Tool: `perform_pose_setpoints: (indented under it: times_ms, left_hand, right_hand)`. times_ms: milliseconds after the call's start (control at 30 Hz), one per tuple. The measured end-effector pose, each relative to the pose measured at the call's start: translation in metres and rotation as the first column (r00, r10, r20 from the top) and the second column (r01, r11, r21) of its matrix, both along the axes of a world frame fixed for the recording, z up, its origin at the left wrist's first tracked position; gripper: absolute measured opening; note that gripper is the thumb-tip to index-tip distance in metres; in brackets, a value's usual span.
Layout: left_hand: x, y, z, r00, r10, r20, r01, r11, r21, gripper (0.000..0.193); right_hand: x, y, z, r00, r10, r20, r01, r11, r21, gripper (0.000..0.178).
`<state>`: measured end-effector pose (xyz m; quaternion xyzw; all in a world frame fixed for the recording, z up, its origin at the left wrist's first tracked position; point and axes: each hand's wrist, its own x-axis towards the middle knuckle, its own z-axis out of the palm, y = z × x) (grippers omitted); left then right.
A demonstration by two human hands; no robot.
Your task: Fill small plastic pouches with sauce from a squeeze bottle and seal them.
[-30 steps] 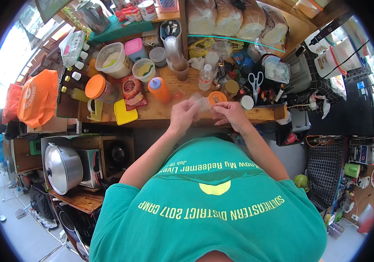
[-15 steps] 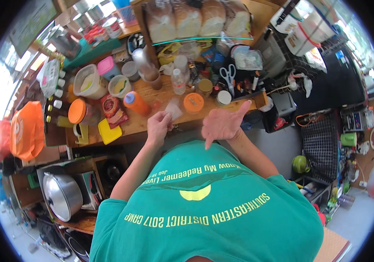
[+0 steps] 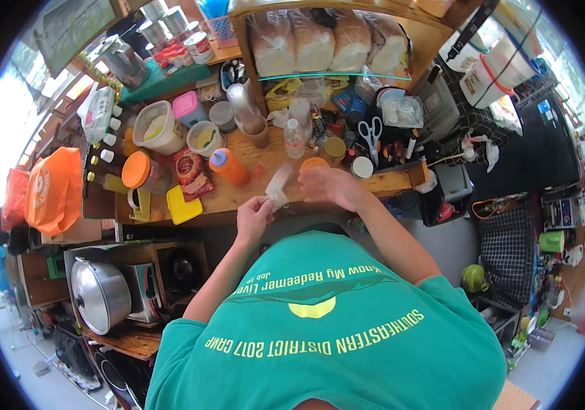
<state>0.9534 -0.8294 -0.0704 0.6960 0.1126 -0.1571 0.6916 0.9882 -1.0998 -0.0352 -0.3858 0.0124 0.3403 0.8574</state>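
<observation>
Stretching across the workspace, a wooden table (image 3: 218, 199) carries crowded kitchen goods, with four wrapped bread loaves (image 3: 313, 49) lined up on a shelf beyond its back edge. Toward the table's back left corner stands a tub (image 3: 166, 143). At the middle of the front edge, the left hand (image 3: 256, 217) pinches a thin clear plastic piece (image 3: 278, 193) between its fingertips. The right hand (image 3: 339, 188), its fingers extended and blurred, is over the front edge to the right; whether it touches anything is impossible to tell. An orange squeeze bottle (image 3: 233, 171) stands upright left of the plastic, whose upper end blurs above the tabletop. Smallest, a round orange lid (image 3: 313, 162) shows partly behind the right hand's fingers.
</observation>
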Motion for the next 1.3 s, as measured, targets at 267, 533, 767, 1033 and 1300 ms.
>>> perform_pose_setpoints:
  times_ms: [267,533,767,1033,1300]
  left_hand:
    - [-0.067,0.080,-0.023,0.976,0.217,-0.004,-0.215,0.971,0.101,0.017]
    - [-0.138,0.135,-0.027,0.916,0.399,-0.038,-0.391,0.911,0.131,0.016]
    - [-0.191,0.176,-0.036,0.848,0.521,-0.098,-0.501,0.848,0.173,0.017]
    - [-0.173,0.207,-0.035,0.827,0.551,-0.115,-0.539,0.834,0.121,0.015]
    - [-0.134,0.222,-0.022,0.918,0.396,-0.027,-0.390,0.912,0.126,0.014]
  right_hand:
    - [0.121,0.135,-0.060,0.869,-0.022,0.494,0.436,0.506,-0.744,0.061]
    - [0.236,0.135,-0.183,0.643,-0.715,0.272,0.758,0.544,-0.361,0.069]
    - [0.246,0.173,-0.123,0.512,-0.859,-0.020,0.745,0.455,-0.487,0.073]
    - [0.238,0.162,-0.069,0.496,-0.867,0.034,0.740,0.402,-0.539,0.057]
    - [0.143,0.144,0.010,0.520,-0.484,0.704,0.854,0.321,-0.410,0.033]
